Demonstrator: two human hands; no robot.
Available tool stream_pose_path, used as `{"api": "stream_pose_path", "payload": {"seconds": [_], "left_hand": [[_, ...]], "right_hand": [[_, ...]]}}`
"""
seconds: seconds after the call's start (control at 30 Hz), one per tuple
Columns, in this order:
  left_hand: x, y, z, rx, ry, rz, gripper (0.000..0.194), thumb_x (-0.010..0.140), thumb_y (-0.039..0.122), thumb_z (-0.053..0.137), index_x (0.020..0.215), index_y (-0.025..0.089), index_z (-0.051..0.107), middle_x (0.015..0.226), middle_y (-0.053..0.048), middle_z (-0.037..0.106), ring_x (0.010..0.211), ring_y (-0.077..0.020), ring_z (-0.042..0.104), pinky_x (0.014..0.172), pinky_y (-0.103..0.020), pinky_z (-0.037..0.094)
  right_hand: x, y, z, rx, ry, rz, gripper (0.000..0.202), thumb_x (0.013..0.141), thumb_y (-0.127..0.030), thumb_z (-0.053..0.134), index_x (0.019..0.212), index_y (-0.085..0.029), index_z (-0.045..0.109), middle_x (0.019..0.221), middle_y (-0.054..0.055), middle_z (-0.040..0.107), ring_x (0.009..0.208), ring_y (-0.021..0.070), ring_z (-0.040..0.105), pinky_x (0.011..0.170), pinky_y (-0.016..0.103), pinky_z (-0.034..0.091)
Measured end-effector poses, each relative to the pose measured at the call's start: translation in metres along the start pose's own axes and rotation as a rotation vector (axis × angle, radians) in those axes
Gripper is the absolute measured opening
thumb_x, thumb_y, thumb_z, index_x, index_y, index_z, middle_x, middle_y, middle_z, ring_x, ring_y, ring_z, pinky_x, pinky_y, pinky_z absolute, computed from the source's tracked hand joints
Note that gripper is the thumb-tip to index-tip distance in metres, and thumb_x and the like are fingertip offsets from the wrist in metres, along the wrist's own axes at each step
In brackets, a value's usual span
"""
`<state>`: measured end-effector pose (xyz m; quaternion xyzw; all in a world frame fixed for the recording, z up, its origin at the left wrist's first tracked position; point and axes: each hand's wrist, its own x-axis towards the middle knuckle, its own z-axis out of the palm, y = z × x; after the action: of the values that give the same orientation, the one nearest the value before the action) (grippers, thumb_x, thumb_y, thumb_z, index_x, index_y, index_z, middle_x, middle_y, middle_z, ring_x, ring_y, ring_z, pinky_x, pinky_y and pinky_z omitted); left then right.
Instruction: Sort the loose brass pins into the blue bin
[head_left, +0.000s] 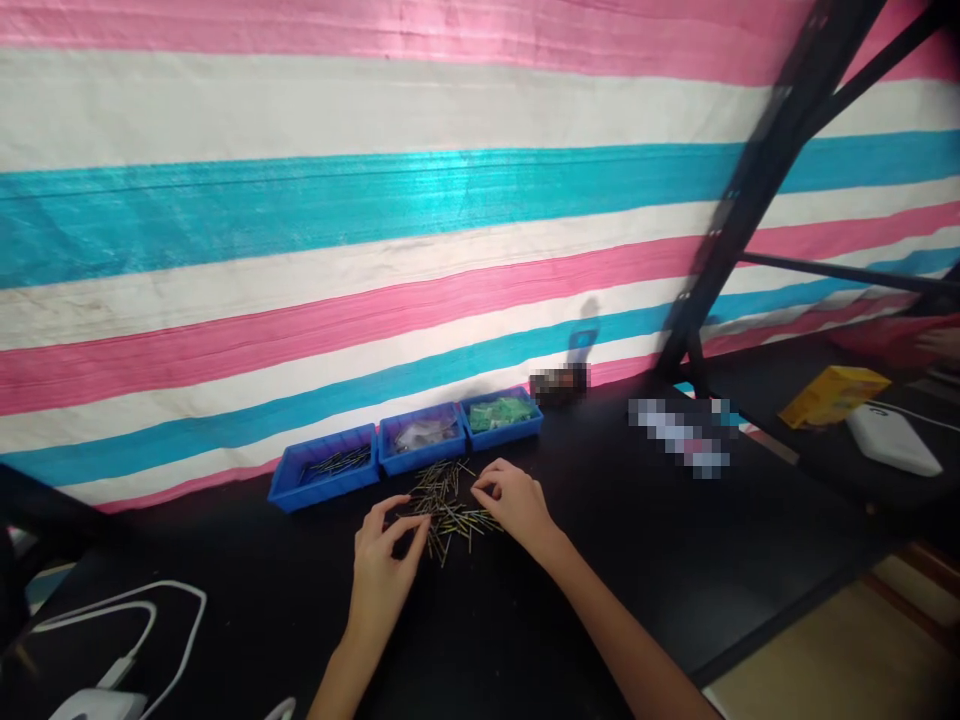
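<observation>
Though my left hand point(381, 552) curls loosely and my right hand point(520, 503) pinches narrowly, I can't tell whether either grips any indistinct thin rods point(448, 516) between them.

3 blue trays point(326, 491), 1 rod heap point(448, 515), 1 yellow box point(831, 398).

Striped sheet point(420, 215) at back, blk frame point(731, 225) R; yel box point(832, 396) by wht device point(894, 440); wht cable point(203, 600) front L.
</observation>
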<state>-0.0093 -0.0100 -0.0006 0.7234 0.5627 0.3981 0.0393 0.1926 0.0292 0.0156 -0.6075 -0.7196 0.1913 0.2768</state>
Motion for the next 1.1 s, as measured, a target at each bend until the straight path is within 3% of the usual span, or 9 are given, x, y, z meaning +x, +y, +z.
{"api": "stream_pose_path", "payload": {"seconds": [0.27,0.4,0.53,0.67,0.8,0.97,1.1], "left_hand": [[-0.001,-0.003,0.001,0.075,-0.025,-0.016,0.015,0.076,0.034,0.058,0.069,0.024,0.066,0.098,-0.006,0.056,0.093,-0.0244,0.054,0.079,-0.039,0.04],[-0.001,-0.003,0.001,0.106,-0.067,-0.038,0.021,0.075,0.038,0.06,0.062,0.021,0.063,0.097,-0.006,0.055,0.092,-0.0247,0.054,0.076,-0.039,0.04],[0.0,-0.001,-0.001,0.135,-0.094,-0.069,0.029,0.078,0.042,0.054,0.061,0.02,0.061,0.096,-0.006,0.056,0.092,-0.0241,0.055,0.076,-0.039,0.041],[-0.001,-0.002,0.001,0.228,-0.078,-0.083,0.027,0.08,0.043,0.051,0.092,0.021,0.063,0.103,-0.009,0.056,0.099,-0.026,0.053,0.081,-0.041,0.041],[-0.008,-0.008,0.008,0.281,-0.13,-0.093,0.053,0.081,0.046,0.048,0.125,0.018,0.044,0.126,-0.013,0.048,0.123,-0.0305,0.036,0.093,-0.046,0.036],[-0.018,-0.015,0.017,0.296,-0.312,-0.07,0.065,0.083,0.051,0.04,0.136,0.014,0.029,0.143,-0.014,0.028,0.133,-0.0308,0.018,0.102,-0.049,0.026],[-0.02,-0.017,0.019,0.33,-0.314,-0.054,0.067,0.083,0.052,0.039,0.137,0.016,0.026,0.144,-0.013,0.025,0.133,-0.03,0.017,0.103,-0.048,0.025]], "right_hand": [[-0.003,0.0,0.006,-0.079,-0.109,-0.023,0.016,0.082,-0.027,0.051,0.077,-0.025,0.067,0.092,-0.002,0.06,0.065,0.0089,0.055,0.053,0.022,0.029],[-0.005,-0.003,0.006,-0.061,-0.126,-0.003,0.014,0.08,-0.035,0.055,0.084,-0.026,0.065,0.091,-0.002,0.059,0.064,0.0094,0.054,0.054,0.023,0.03],[-0.007,-0.002,0.0,-0.056,-0.139,0.004,0.046,0.069,-0.053,0.061,0.107,-0.028,0.057,0.1,0.002,0.056,0.08,0.0163,0.056,0.062,0.026,0.035],[-0.007,0.005,-0.011,-0.092,-0.29,0.132,0.085,0.045,-0.058,0.073,0.12,-0.027,0.048,0.101,0.005,0.054,0.09,0.0233,0.054,0.069,0.03,0.036],[-0.006,0.011,-0.019,-0.076,-0.392,0.151,0.094,0.04,-0.054,0.077,0.124,-0.028,0.044,0.101,0.005,0.054,0.092,0.0236,0.054,0.074,0.033,0.036],[-0.008,0.013,-0.027,-0.069,-0.478,0.092,0.092,0.042,-0.048,0.078,0.125,-0.028,0.043,0.104,0.005,0.052,0.099,0.0262,0.05,0.079,0.037,0.037],[-0.009,0.014,-0.032,-0.101,-0.602,0.045,0.111,0.036,-0.039,0.082,0.134,-0.029,0.03,0.123,0.01,0.04,0.11,0.0316,0.043,0.086,0.045,0.036]]}}
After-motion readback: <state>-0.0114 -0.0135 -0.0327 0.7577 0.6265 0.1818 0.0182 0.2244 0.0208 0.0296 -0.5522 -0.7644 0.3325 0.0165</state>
